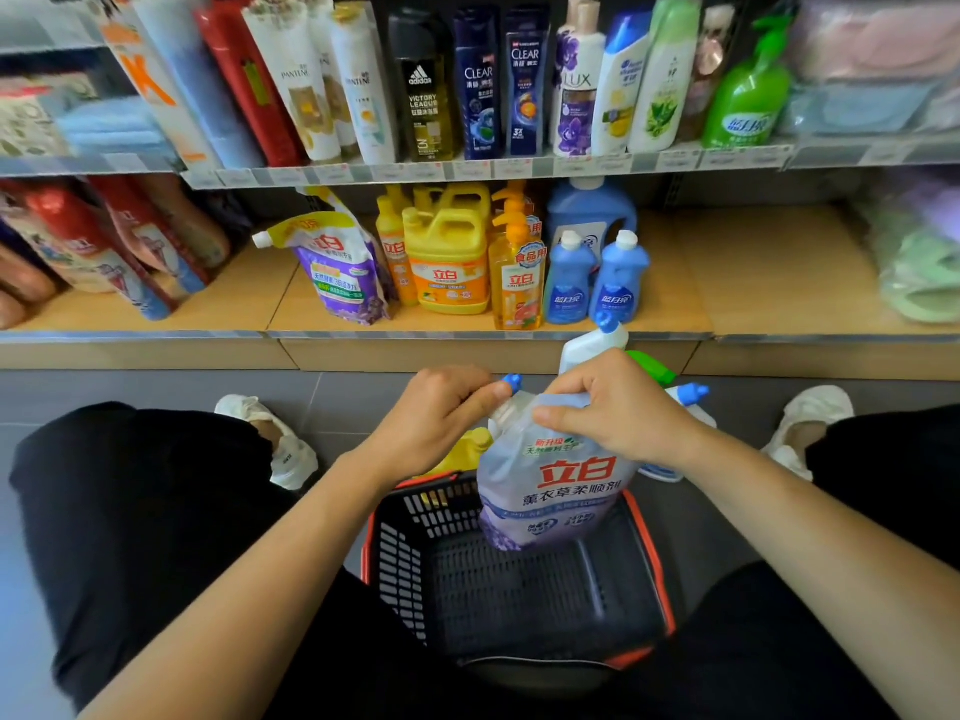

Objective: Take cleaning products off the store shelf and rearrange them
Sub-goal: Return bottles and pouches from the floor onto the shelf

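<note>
A pale purple softener refill pouch hangs upright over a black basket with an orange rim. My left hand pinches the pouch's spout corner, and my right hand grips its top edge. A second purple pouch leans on the lower shelf, next to yellow dish-soap jugs, an orange pump bottle and two blue bottles. Behind my hands, white bottles with blue caps and a green-capped bottle stand on the floor; a yellow jug sits beside the basket.
The upper shelf holds shampoo and body-wash bottles and a green pump bottle. Red packs fill the lower shelf's left, soft green items its right. My knees in black trousers and white shoes flank the basket on the grey floor.
</note>
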Action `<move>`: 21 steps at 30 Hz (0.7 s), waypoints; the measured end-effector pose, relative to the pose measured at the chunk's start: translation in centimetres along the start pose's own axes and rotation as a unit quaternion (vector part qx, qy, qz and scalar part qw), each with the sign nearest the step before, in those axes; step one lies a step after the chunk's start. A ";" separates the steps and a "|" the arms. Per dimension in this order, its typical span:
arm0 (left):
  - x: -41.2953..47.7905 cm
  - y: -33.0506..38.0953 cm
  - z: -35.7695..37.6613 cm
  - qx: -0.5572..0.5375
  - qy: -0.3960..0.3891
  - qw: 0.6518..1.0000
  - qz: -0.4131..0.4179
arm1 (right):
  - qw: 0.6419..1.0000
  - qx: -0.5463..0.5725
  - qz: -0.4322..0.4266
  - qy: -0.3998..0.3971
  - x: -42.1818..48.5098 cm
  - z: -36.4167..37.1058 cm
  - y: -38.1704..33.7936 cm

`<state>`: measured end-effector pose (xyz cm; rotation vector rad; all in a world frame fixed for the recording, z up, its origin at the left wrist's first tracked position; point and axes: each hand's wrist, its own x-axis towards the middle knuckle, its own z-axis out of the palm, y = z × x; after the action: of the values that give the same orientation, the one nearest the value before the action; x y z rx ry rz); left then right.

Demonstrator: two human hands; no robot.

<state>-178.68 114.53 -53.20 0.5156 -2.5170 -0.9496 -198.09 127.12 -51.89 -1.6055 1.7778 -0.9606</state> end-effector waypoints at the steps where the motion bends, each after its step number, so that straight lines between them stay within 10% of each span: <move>1: 0.0 0.1 0.2 0.002 0.008 1.000 -0.009 | 1.000 -0.003 -0.002 -0.004 0.0 0.1 -0.1; 5: -0.3 0.2 0.1 -0.106 0.008 0.986 -0.130 | 1.000 -0.010 -0.006 -0.013 -0.2 0.1 -0.1; 11: -1.2 0.1 -0.9 -0.296 -0.029 0.950 -0.095 | 1.000 -0.003 0.003 -0.024 -0.2 0.5 -0.2; 21: -1.4 -0.7 -0.6 -0.259 -0.007 0.957 -0.135 | 1.000 0.004 0.016 -0.015 -0.1 0.2 -0.4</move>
<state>-177.07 114.37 -53.56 0.6859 -2.1116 -1.6498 -197.68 127.22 -51.75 -1.5729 1.7722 -0.9236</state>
